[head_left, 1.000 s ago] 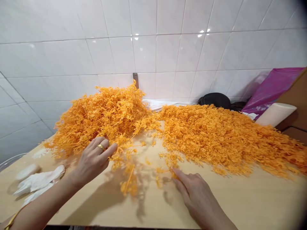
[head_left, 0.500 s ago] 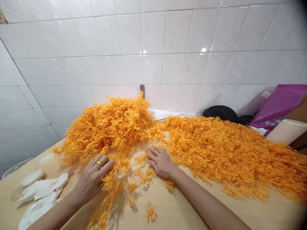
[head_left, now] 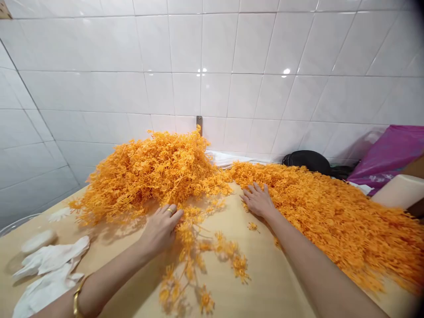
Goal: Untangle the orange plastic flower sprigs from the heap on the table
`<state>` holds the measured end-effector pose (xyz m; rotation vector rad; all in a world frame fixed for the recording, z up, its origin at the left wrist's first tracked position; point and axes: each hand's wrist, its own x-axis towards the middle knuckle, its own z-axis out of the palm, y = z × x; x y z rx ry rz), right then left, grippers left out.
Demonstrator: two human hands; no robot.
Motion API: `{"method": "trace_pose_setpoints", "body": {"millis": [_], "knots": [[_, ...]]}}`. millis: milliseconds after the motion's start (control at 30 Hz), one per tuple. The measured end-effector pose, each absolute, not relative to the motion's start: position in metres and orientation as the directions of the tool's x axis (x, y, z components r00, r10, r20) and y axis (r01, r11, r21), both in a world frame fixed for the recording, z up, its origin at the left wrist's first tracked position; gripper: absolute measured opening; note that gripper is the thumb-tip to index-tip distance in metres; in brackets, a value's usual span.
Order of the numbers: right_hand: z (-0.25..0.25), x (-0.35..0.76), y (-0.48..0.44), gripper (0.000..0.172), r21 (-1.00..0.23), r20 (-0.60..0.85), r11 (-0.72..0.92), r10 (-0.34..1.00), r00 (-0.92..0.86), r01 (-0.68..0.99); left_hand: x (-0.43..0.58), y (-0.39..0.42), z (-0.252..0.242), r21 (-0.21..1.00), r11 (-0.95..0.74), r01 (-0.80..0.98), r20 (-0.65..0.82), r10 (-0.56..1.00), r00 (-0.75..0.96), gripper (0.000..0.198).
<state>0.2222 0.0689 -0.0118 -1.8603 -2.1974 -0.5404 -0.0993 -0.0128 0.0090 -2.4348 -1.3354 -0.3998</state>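
My left hand [head_left: 164,226], wearing a ring, is closed on a sprig of orange artificial flowers [head_left: 187,236] in front of the tall heap. More of the sprig's flower heads trail over the table towards me, some blurred. My right hand [head_left: 258,201] lies open, fingers spread and palm down, at the near left edge of the spread orange flower pile [head_left: 318,207]. Just below it, one loose orange flower [head_left: 253,226] rests on the table. Behind my left hand rises the tall heap of orange flowers [head_left: 149,172].
White crumpled cloths [head_left: 49,265] and a white oval object [head_left: 39,241] lie at the left of the wooden table [head_left: 265,278]. A black case [head_left: 306,161], a purple bag [head_left: 391,152] and a pale roll [head_left: 399,191] stand back right. A tiled wall [head_left: 212,57] closes the rear.
My left hand has moved right, with the sprig shifting right alongside it. My right hand has moved right and away from me, from the middle to the edge of the right pile.
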Motion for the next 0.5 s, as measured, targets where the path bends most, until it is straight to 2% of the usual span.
{"method": "trace_pose_setpoints", "body": {"millis": [167,267,367,433,500], "knots": [[0.009,0.201,0.046,0.040,0.051,0.441,0.141,0.885,-0.149,0.989,-0.090,0.000,0.021,-0.205,-0.391,0.897,0.357,0.824,0.440,0.025],[0.019,0.178,-0.007,0.034,-0.111,0.624,0.362,0.750,-0.218,0.926,-0.092,0.009,0.023,-0.251,-0.344,0.905,0.333,0.847,0.414,0.022],[0.023,0.147,-0.074,0.028,-0.198,0.547,0.655,0.691,-0.472,0.729,-0.096,0.019,0.024,-0.239,-0.311,0.920,0.306,0.875,0.375,0.026],[0.018,0.123,-0.108,0.028,-0.174,0.402,0.799,0.592,-0.699,0.576,-0.099,0.024,0.026,-0.217,-0.315,0.924,0.303,0.878,0.370,0.028],[0.004,0.105,-0.123,0.031,-0.121,0.276,0.833,0.551,-0.788,0.540,-0.099,0.026,0.029,-0.205,-0.333,0.920,0.318,0.867,0.384,0.031]]}}
